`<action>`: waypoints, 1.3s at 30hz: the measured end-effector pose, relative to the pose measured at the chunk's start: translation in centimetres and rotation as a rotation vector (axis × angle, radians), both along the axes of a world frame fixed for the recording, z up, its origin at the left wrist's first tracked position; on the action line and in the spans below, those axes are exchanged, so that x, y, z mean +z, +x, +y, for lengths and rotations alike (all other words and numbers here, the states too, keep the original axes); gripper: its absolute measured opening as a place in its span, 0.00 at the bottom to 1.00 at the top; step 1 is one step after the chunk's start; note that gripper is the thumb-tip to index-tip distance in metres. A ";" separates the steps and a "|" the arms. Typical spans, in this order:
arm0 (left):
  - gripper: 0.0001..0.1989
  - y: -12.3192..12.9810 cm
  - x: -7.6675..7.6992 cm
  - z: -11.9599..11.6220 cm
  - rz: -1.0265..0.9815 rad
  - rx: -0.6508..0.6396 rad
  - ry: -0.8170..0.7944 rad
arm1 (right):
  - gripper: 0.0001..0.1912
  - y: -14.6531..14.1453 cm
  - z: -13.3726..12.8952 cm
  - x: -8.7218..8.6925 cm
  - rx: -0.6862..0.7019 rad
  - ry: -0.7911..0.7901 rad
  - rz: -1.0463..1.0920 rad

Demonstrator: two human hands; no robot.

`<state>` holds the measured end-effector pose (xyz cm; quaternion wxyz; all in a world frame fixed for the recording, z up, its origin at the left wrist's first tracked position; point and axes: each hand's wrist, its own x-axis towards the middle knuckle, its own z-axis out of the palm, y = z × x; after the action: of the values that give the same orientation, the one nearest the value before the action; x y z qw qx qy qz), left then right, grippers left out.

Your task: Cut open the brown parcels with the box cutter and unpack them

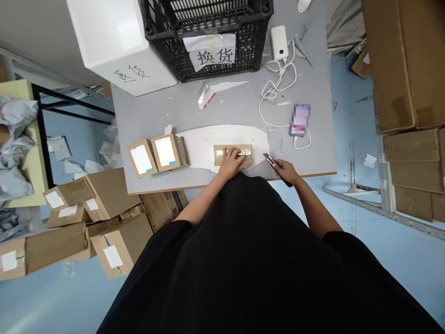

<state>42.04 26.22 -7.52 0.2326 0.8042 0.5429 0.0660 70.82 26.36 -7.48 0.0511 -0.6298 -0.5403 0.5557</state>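
Grey table [222,109], white foam sheet [198,148] on it, taped cardboard box [246,149] on the sheet, long axis along the table edge. Left hand [227,163] lies spread on top of the box. Right hand [287,172] clamped on utility knife [269,159], tip just off the box's right end; right hand nearer that end.

Counted on my gray table [222,111]: three cardboard boxes [166,152], one black plastic crate [208,46], one white box [118,41], one power bank [279,42], one phone [300,120], one charging cable [259,109], one utility knife [269,160].
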 end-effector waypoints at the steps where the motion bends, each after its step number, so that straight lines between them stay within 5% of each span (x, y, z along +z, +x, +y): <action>1: 0.23 -0.3 0.1 0.1 -0.008 -0.006 0.000 | 0.14 -0.2 0.2 -0.2 -0.042 -0.006 -0.004; 6: 0.42 -4.5 0.9 1.1 0.003 0.013 -0.014 | 0.17 -3.4 0.2 -0.7 -0.204 -0.015 0.083; 12: 0.47 -9.6 0.9 1.8 0.090 0.003 -0.063 | 0.19 -6.3 -0.7 0.0 -0.191 0.034 0.105; 15: 0.45 -8.3 0.4 1.2 0.101 0.085 -0.021 | 0.19 -6.7 -0.8 0.5 -0.194 0.060 0.078; 18: 0.42 -5.5 0.4 -0.7 0.139 0.311 -0.020 | 0.18 -6.8 -0.9 0.8 -0.216 0.065 0.089; 22: 0.36 -4.0 1.7 -2.4 0.122 0.418 -0.065 | 0.17 -6.7 -1.4 0.4 -0.227 0.056 0.088; 25: 0.32 -5.3 3.0 -0.5 0.088 0.224 -0.008 | 0.17 -6.7 -1.9 0.0 -0.222 0.052 0.075; 28: 0.31 -6.2 3.3 3.3 0.000 -0.185 -0.054 | 0.17 -6.7 -2.3 0.0 -0.199 0.048 0.074; 30: 0.29 -6.1 3.1 5.7 -0.025 -0.349 -0.139 | 0.16 -6.9 -2.6 0.3 -0.175 0.028 0.085; 34: 0.29 -6.1 2.8 7.6 0.015 -0.451 -0.146 | 0.14 -6.9 -3.0 0.9 -0.151 -0.027 0.152; 39: 0.45 -7.1 2.5 5.5 0.267 -0.401 0.017 | 0.12 -6.7 -3.0 1.0 -0.156 -0.069 0.239</action>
<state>34.94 31.71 -5.00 0.1604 0.8994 0.3979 -0.0837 64.17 23.34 -6.50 0.1364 -0.6004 -0.4605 0.6394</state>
